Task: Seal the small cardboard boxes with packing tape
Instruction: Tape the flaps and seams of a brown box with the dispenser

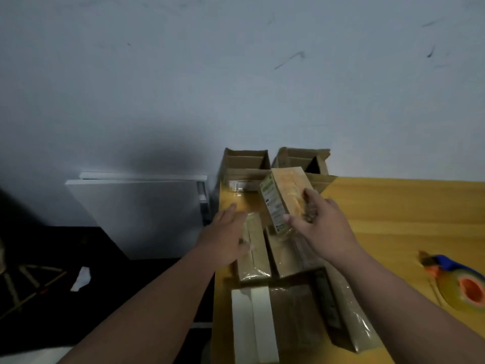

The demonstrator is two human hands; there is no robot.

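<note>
Head view looks down a yellow table (393, 206) whose left edge carries the work. Nearest, at six o'clock, a white box (253, 324) and a glossy wrapped pack (301, 311) lie side by side. At four o'clock the tape dispenser (462, 282) rests untouched, well apart from both hands, likely parked within reach for sealing. Farther up, the left hand (225, 240) lies flat with straight fingers on a wrapped box (253, 256), apparently steadying it. The right hand (320, 227) curls around a lifted carton (284, 199), tilted toward twelve o'clock, seemingly bound for the open cardboard boxes (246, 161) against the wall.
</note>
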